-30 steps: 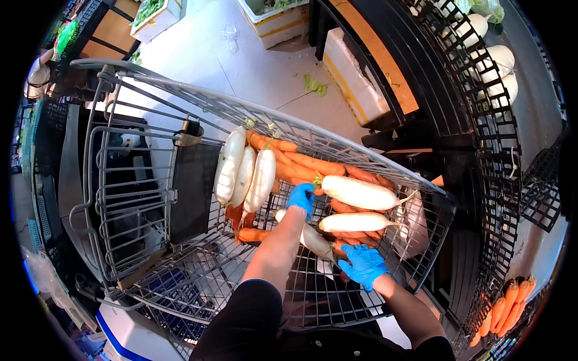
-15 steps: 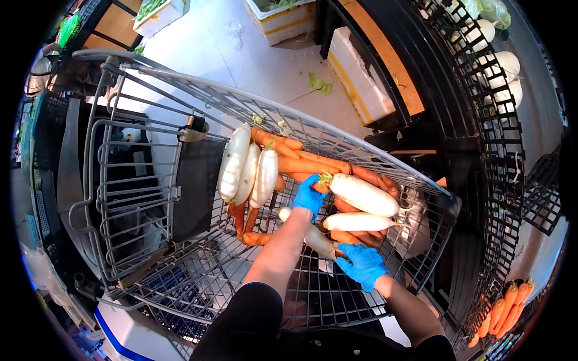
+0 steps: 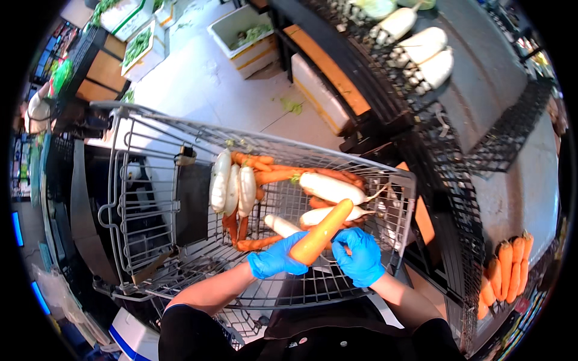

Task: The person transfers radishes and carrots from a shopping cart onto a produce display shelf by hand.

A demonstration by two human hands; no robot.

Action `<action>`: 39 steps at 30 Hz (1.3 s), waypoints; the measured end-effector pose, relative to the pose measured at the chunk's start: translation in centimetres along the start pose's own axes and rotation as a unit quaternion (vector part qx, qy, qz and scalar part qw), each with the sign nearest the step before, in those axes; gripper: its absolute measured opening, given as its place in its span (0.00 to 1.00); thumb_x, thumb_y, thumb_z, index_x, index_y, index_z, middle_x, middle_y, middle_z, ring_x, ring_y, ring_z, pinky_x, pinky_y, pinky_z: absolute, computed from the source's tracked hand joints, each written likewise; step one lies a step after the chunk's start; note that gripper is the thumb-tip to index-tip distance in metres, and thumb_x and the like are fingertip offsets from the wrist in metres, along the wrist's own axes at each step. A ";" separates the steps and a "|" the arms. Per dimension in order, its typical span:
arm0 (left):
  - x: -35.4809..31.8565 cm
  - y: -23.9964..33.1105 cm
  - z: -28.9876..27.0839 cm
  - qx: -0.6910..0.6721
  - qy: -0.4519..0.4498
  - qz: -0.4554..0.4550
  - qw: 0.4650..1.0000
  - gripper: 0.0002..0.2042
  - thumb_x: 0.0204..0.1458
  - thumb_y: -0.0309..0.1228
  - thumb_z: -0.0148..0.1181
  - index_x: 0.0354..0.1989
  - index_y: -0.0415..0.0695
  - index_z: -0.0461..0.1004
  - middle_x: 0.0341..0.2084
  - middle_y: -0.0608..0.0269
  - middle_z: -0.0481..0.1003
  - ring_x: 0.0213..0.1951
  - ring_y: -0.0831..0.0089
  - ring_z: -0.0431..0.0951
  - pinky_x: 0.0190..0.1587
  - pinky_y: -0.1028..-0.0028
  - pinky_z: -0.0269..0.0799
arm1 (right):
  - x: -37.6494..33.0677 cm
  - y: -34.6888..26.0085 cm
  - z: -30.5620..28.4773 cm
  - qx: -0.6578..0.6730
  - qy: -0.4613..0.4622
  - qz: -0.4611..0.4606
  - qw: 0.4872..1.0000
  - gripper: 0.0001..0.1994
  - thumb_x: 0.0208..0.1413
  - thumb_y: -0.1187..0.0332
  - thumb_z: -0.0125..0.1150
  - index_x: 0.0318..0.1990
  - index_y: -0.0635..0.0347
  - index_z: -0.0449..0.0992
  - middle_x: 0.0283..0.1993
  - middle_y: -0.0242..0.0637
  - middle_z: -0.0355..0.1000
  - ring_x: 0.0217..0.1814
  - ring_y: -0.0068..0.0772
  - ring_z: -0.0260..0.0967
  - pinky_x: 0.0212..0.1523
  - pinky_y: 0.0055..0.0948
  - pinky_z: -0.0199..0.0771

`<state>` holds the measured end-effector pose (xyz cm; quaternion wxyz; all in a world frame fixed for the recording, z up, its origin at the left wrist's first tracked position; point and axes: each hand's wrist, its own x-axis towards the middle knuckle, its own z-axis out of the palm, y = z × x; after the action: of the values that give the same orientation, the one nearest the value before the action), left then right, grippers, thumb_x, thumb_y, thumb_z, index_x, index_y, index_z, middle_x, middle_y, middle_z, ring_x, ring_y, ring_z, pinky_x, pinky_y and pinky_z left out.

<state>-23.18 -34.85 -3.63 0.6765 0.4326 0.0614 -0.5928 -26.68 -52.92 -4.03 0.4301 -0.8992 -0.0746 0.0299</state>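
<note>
A large orange carrot [image 3: 323,231] is gripped in my blue-gloved left hand [image 3: 278,257], raised above the shopping cart and tilted, with its far end pointing up and right. Close beside it is my right hand [image 3: 359,257], also blue-gloved, its fingers curled into a pinch; whatever they hold, if anything, is too small to make out. Below, in the wire cart [image 3: 283,139], three white radishes [image 3: 247,191] stand side by side at the left. More white radishes [image 3: 331,188] lie at the right among several carrots [image 3: 279,175]. Another radish [image 3: 280,225] is partly behind my left hand and the carrot.
A black-mesh-edged display shelf [image 3: 475,66] runs along the right, holding white radishes [image 3: 427,57] and a row of carrots [image 3: 510,271]. Foam boxes [image 3: 247,57] with greens stand on the floor beyond the cart. Loose leaves [image 3: 293,107] lie on the tiles.
My left hand has come back toward me from among the vegetables and now holds up a carrot. My right hand's fingers have curled in beside it. The view has shifted toward the right-hand shelf.
</note>
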 end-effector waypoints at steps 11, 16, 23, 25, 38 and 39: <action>2.6 4.6 9.9 0.259 -0.064 0.161 0.950 0.27 0.24 0.18 0.54 0.41 0.44 0.58 0.38 0.62 0.60 0.42 0.72 0.59 0.42 0.73 0.56 | -3.9 -4.0 -9.6 -0.399 0.145 -0.180 0.887 0.16 0.33 0.70 0.49 0.37 0.49 0.64 0.38 0.27 0.59 0.37 0.22 0.58 0.31 0.17 0.57; 5.3 4.5 16.9 0.406 -0.148 0.249 0.867 0.39 0.27 0.26 0.59 0.49 0.41 0.41 0.41 0.60 0.56 0.42 0.74 0.57 0.44 0.77 0.51 | -8.1 -3.9 -17.4 -0.423 0.137 -0.149 0.883 0.15 0.31 0.70 0.45 0.34 0.56 0.61 0.30 0.33 0.57 0.32 0.29 0.57 0.31 0.25 0.60; 7.3 6.1 18.5 0.134 -0.016 0.324 0.936 0.28 0.30 0.21 0.48 0.46 0.39 0.51 0.31 0.57 0.65 0.31 0.71 0.67 0.31 0.80 0.64 | -15.0 4.6 -31.9 -0.136 0.357 0.104 0.918 0.12 0.33 0.68 0.53 0.29 0.60 0.64 0.28 0.36 0.62 0.29 0.29 0.59 0.32 0.24 0.59; 5.2 7.1 14.5 0.115 0.061 0.348 0.928 0.23 0.33 0.24 0.49 0.42 0.36 0.56 0.27 0.59 0.66 0.27 0.74 0.67 0.28 0.82 0.62 | -15.1 6.1 -35.2 -0.166 0.404 0.155 0.886 0.17 0.34 0.71 0.54 0.36 0.62 0.62 0.35 0.38 0.61 0.37 0.28 0.58 0.38 0.25 0.58; -6.6 -1.3 -12.6 0.330 0.457 -0.020 0.825 0.07 0.34 0.30 0.47 0.22 0.42 0.67 0.16 0.65 0.68 0.17 0.80 0.66 0.18 0.79 0.59 | -9.1 4.6 -18.6 -0.049 0.285 0.089 0.953 0.13 0.34 0.72 0.51 0.32 0.64 0.64 0.33 0.38 0.63 0.35 0.33 0.59 0.37 0.25 0.57; -6.3 -2.4 -13.6 0.388 0.406 -0.068 0.825 0.06 0.34 0.31 0.47 0.20 0.42 0.67 0.15 0.65 0.67 0.16 0.80 0.66 0.17 0.79 0.59 | -8.8 4.3 -17.7 -0.020 0.248 0.101 0.963 0.13 0.34 0.72 0.51 0.32 0.64 0.64 0.33 0.38 0.63 0.35 0.33 0.59 0.37 0.26 0.57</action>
<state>-21.26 -21.00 -9.49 0.3246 0.8558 0.1242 -0.3831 -32.76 -70.59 3.65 0.4120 -0.8897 0.1250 -0.1518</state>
